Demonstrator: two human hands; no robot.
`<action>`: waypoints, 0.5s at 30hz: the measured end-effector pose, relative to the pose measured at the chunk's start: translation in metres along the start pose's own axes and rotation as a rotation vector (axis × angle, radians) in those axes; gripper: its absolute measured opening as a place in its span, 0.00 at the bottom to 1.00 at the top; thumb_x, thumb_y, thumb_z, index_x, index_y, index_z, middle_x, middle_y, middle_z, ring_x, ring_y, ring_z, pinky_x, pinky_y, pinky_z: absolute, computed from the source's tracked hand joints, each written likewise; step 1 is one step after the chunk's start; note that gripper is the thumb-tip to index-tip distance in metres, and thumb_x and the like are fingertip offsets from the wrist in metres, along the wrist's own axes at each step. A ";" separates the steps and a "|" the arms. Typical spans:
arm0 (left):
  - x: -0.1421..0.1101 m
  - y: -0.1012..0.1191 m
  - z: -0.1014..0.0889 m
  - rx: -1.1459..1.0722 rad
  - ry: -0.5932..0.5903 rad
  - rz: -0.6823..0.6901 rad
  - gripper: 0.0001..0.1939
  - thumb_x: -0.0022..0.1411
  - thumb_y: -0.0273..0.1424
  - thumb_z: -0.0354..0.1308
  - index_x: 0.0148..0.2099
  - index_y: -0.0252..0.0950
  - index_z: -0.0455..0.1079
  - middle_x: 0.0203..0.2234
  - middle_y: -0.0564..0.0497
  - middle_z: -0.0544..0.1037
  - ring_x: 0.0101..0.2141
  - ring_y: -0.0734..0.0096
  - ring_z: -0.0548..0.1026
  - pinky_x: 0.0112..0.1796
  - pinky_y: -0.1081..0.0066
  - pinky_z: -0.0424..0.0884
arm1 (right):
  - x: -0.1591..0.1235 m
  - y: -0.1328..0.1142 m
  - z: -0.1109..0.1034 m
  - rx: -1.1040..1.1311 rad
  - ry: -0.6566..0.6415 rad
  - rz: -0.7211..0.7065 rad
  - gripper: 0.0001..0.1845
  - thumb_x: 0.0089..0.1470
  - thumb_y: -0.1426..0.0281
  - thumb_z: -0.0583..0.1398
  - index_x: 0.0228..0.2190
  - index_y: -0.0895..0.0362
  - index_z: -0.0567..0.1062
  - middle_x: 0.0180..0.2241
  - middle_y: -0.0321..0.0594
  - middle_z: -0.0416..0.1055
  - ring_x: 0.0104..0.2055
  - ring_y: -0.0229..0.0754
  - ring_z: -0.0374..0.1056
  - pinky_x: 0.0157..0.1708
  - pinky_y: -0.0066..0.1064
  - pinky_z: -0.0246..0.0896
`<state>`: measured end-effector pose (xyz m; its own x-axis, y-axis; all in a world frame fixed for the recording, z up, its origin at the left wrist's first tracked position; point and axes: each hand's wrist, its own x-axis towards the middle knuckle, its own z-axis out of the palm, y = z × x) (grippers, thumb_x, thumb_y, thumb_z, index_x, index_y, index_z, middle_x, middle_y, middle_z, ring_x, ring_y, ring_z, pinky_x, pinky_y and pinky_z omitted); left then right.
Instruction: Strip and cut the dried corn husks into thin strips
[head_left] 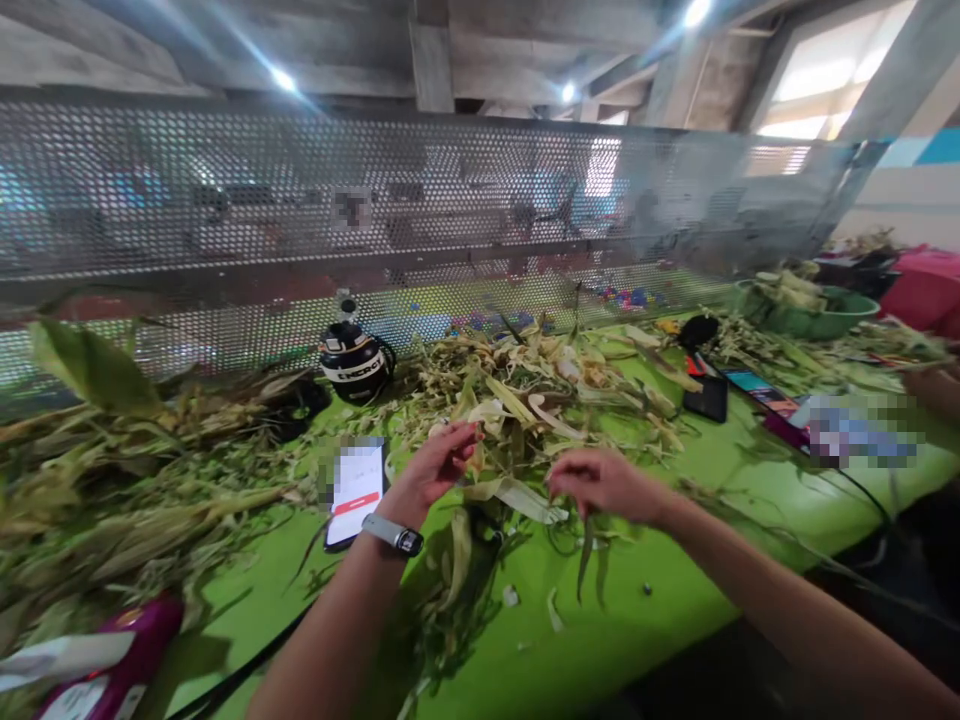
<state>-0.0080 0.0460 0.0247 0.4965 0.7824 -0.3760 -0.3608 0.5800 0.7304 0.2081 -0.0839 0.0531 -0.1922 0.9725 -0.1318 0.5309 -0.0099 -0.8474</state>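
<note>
My left hand (442, 460), with a grey band and watch (394, 536) on its wrist, is closed above the front of a pile of dry corn husks (525, 385). Its fingers are curled together, and what lies between them is too small to name. To its right, my right hand (600, 483) has its fingers pinched, palm down. A narrow leaf strip (585, 560) hangs from its fingertips, slightly blurred. Between the hands lies a pale husk (521, 497) on the green table (555, 640). A leafy husk bundle (454, 570) rests below my left hand.
A lit phone (356, 495) lies left of my left hand, near a black round container (356, 362). More husks (150, 520) cover the left side. At right are a black phone (705, 395) and a green basin (840, 312). A perforated metal screen (450, 220) runs behind.
</note>
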 end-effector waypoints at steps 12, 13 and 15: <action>0.005 -0.003 -0.001 0.014 0.029 0.092 0.10 0.45 0.19 0.65 0.29 0.32 0.68 0.19 0.57 0.73 0.17 0.84 0.69 0.13 0.86 0.57 | 0.040 -0.027 0.079 -0.940 -0.009 -0.028 0.20 0.48 0.65 0.56 0.41 0.63 0.73 0.41 0.55 0.70 0.38 0.53 0.70 0.34 0.39 0.64; 0.005 -0.003 -0.001 0.011 0.034 0.097 0.10 0.45 0.19 0.65 0.30 0.32 0.68 0.19 0.57 0.74 0.17 0.84 0.70 0.14 0.86 0.57 | 0.040 -0.028 0.077 -0.956 -0.012 -0.019 0.20 0.48 0.66 0.56 0.42 0.64 0.72 0.41 0.55 0.69 0.38 0.54 0.70 0.34 0.39 0.64; 0.005 -0.003 -0.001 0.004 0.052 0.101 0.10 0.44 0.18 0.65 0.29 0.31 0.69 0.20 0.56 0.75 0.18 0.83 0.71 0.14 0.86 0.59 | 0.042 -0.029 0.073 -0.973 -0.024 -0.015 0.22 0.46 0.66 0.56 0.43 0.64 0.71 0.41 0.56 0.69 0.39 0.55 0.70 0.34 0.40 0.64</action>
<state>-0.0051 0.0481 0.0203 0.4165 0.8474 -0.3293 -0.4037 0.4969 0.7682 0.1246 -0.0601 0.0343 -0.2154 0.9659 -0.1437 0.9763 0.2095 -0.0551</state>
